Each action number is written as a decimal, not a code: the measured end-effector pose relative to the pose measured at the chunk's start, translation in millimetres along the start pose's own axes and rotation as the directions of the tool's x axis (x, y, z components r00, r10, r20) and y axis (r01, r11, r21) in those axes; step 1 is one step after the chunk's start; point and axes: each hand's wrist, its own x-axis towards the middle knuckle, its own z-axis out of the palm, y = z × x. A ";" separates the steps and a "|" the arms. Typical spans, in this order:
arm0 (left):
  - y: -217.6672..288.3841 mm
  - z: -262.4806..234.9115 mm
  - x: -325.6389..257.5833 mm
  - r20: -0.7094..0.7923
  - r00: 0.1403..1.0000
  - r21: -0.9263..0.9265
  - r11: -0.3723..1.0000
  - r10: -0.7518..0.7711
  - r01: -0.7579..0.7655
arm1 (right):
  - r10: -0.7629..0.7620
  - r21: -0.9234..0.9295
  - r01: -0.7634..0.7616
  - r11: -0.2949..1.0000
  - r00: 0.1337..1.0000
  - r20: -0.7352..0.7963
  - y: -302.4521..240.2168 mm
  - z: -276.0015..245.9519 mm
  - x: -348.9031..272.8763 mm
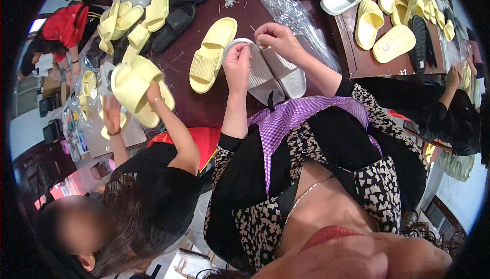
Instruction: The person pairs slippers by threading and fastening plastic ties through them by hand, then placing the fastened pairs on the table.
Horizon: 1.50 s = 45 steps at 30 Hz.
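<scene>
- Evidently, the left hand [237, 60] gripped the grey slipper pair [265, 70] on the counter [204, 106], steadying it
- Beside the pair's far end, right hand [273, 38] fingers pinched a thin tie

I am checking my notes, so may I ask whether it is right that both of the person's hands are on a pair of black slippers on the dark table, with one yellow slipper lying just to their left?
Not quite: the head view shows the left hand and right hand on a pair of grey slippers, not black. The rest holds: dark table, yellow slipper on their left.
</scene>
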 end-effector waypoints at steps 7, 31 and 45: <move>6.2 -11.2 -1.2 0.082 0.994 -0.200 0.976 -0.070 0.085 | -0.263 -0.279 0.269 0.922 0.963 0.059 2.3 7.3 -9.4; 4.1 -14.3 -3.4 0.185 0.978 -0.251 0.958 -0.092 0.138 | -0.303 -0.454 0.336 0.825 0.942 0.146 -1.8 6.7 -12.4; 1.0 -13.3 -4.4 0.168 0.982 -0.268 0.955 -0.085 0.128 | -0.327 -0.461 0.354 0.814 0.934 0.140 1.1 8.3 -13.4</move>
